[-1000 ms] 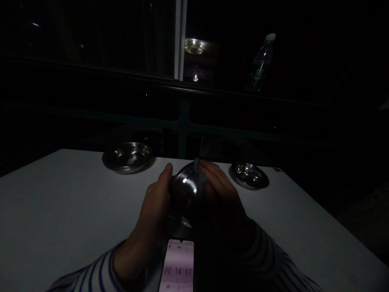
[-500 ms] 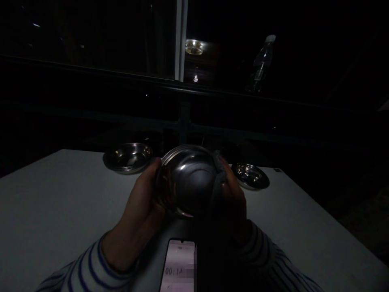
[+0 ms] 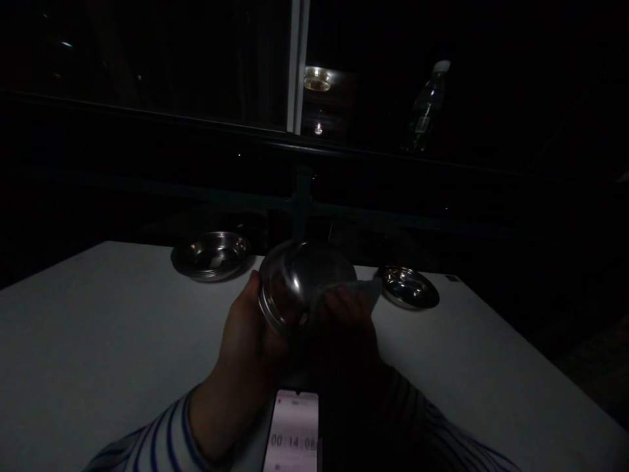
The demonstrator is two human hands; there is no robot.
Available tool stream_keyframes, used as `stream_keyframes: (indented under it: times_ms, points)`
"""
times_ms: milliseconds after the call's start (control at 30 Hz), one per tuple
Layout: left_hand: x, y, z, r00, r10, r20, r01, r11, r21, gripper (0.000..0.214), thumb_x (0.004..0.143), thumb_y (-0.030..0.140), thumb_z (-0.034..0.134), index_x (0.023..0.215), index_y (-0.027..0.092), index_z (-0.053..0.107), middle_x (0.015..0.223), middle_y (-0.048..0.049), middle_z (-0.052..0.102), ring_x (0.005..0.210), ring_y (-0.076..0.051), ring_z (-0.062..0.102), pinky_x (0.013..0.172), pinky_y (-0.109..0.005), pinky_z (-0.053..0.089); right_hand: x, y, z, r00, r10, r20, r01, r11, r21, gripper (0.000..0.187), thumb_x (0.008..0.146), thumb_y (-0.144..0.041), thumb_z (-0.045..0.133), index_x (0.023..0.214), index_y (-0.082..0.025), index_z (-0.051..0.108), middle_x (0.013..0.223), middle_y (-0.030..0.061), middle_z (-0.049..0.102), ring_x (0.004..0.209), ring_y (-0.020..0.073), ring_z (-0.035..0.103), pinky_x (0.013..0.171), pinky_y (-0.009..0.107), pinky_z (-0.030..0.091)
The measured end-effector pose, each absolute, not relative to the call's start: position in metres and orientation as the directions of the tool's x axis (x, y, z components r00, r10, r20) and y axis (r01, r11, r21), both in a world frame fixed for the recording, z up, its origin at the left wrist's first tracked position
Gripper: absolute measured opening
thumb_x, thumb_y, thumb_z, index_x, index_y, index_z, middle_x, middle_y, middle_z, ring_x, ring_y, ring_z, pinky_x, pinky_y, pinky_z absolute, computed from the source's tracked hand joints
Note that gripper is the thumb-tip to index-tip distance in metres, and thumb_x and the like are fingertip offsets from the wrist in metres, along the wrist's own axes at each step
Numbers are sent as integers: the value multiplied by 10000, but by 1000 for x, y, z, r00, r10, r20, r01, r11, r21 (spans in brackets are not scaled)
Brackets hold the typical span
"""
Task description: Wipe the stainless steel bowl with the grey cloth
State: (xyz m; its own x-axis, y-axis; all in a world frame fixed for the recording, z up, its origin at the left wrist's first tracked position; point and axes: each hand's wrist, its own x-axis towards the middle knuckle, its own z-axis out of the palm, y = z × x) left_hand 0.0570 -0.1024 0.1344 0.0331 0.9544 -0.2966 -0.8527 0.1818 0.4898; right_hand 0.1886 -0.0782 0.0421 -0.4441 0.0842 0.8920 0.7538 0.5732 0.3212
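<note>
A shiny metal bowl (image 3: 287, 278) is held up over the table in the middle of the head view, its rounded underside towards me. My left hand (image 3: 248, 334) grips its left side, thumb near the rim. A grey cloth (image 3: 369, 290) lies under the fingers of my right hand (image 3: 346, 321), which presses it against the bowl's lower right side. Deep shadow hides much of my right hand and wrist. Below the bowl, a phone (image 3: 293, 426) on the table shows a running timer.
Several nested metal bowls (image 3: 211, 272) stand at the back left of the white table (image 3: 122, 341). Another metal bowl (image 3: 409, 288) sits at the back right. Beyond the table, a plastic bottle (image 3: 426, 108) stands by the dark window.
My right hand and the cloth have moved from the bowl's right edge down and inward across its underside. The bowl has turned and tilted in my left hand.
</note>
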Motion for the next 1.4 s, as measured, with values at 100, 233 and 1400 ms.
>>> stream_keyframes:
  times_ms: [100,233,1400]
  points:
    - [58,-102,129,80,935,-345,-783,273,558,316,874,352,423,748,155,637,579,-23,633,479,-105,563,479,-203,462,185,-85,45,-554,84,828,708,571,416,268,880,-201,419,1109,-186,556,1276,37,493,1307,185,274,1121,415,170]
    - [63,-104,122,163,858,-487,-734,435,522,365,817,457,492,719,136,636,525,-18,590,424,-95,525,440,-203,438,178,-90,49,-633,143,761,668,599,443,324,903,-225,385,1184,-175,537,1301,5,497,1298,157,282,1134,369,142]
    - [52,-98,130,46,973,-224,-738,185,649,277,844,259,442,743,120,660,624,-33,677,514,-132,604,497,-222,472,200,-94,75,-453,178,874,730,637,248,275,882,-244,402,1102,-153,540,1124,84,600,1196,196,422,1020,388,329]
